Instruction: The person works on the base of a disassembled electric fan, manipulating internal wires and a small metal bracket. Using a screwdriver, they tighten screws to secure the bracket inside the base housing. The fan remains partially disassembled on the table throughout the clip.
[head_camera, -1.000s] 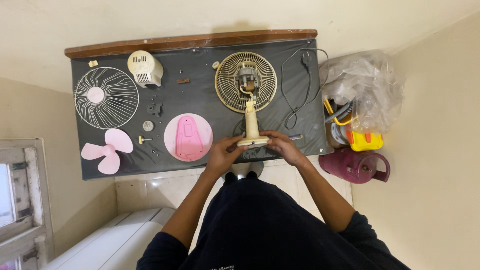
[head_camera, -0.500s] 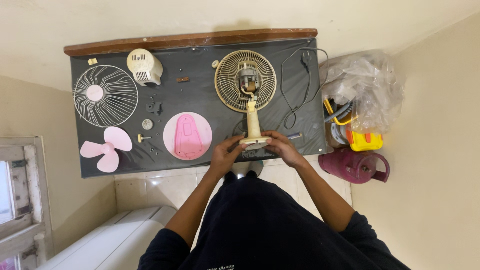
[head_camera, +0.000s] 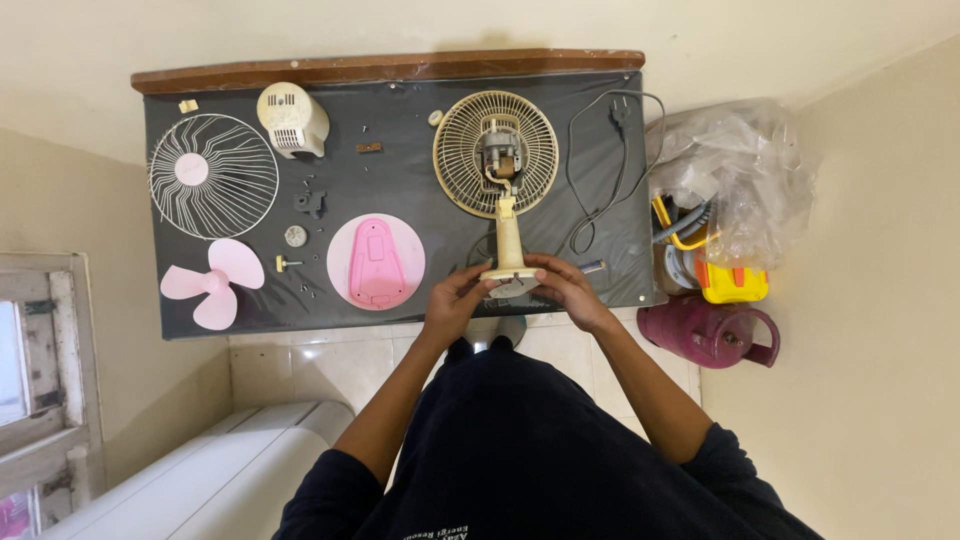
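A cream table fan body lies flat on a black-covered table (head_camera: 400, 180), its rear grille and bare motor (head_camera: 496, 152) pointing away from me. The fan's stem (head_camera: 508, 238) runs toward me and ends at its round foot (head_camera: 512, 282). My left hand (head_camera: 455, 300) grips the foot's left side. My right hand (head_camera: 562, 288) grips its right side. The black power cord (head_camera: 600, 160) loops over the table to the right of the grille.
A pink base cover (head_camera: 376, 262), pink blade (head_camera: 212, 282), white front grille (head_camera: 213, 175), cream motor housing (head_camera: 292, 118) and small screws lie to the left. At the right stand a plastic bag (head_camera: 735, 170), a yellow item (head_camera: 732, 285) and a maroon jug (head_camera: 712, 332).
Both hands have stayed on the fan's foot, shifting only slightly. The fan body and the loose parts have not moved.
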